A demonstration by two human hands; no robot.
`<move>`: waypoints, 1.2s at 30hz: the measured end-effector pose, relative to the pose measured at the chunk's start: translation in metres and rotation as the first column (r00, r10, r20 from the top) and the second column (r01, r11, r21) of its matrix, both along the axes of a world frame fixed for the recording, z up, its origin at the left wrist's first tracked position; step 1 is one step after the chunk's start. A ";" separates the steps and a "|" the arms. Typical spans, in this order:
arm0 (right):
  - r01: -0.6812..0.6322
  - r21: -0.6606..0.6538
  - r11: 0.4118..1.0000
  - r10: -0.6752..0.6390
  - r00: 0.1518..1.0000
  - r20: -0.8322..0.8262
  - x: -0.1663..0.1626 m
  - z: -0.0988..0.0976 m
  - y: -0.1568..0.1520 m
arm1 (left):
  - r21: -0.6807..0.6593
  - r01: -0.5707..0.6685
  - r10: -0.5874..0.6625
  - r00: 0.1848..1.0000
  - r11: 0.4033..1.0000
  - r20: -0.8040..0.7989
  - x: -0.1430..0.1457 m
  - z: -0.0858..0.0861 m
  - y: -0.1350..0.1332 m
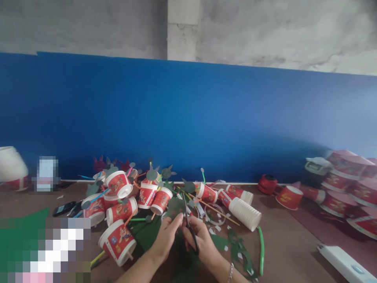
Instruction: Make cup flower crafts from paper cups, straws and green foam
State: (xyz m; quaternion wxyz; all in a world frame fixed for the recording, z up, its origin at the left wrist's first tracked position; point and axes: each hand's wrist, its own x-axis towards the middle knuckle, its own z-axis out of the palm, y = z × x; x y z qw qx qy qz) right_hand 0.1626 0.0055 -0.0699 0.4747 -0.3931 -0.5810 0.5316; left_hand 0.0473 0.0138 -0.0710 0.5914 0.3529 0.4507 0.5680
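My right hand (200, 240) is closed round the black handles of a pair of scissors (188, 224), blades pointing up and away from me. My left hand (166, 236) pinches a piece of dark green paper (174, 207) at the blades. Both hands hover low over the brown table (288, 243), just in front of a heap of red-and-white paper cups (119, 212) fitted with coloured sticks and green paper shapes.
Green paper scraps (240, 251) and a green straw (261, 245) lie right of my hands. A stack of white cups (245, 213) lies on its side. More red cups (344, 184) pile at far right beside a red tape roll (267, 183). A blue panel (188, 118) backs the table.
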 end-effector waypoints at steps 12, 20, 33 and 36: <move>-0.011 -0.018 1.000 0.011 0.999 0.034 0.003 0.000 0.002 | 0.068 0.002 0.003 0.997 0.998 -0.079 -0.008 -0.002 0.006; -0.027 -0.047 0.999 0.030 0.998 0.055 0.005 0.002 0.003 | 0.067 0.008 -0.009 1.000 0.998 0.006 -0.011 -0.007 0.010; -0.008 -0.100 0.995 0.013 0.998 0.053 0.001 0.001 0.003 | 0.213 0.149 -0.139 0.988 0.966 -0.060 -0.002 0.015 0.000; -0.032 -0.105 0.994 0.038 0.998 0.058 -0.001 -0.002 0.001 | 0.181 0.117 -0.103 0.991 0.976 -0.085 -0.001 0.012 0.000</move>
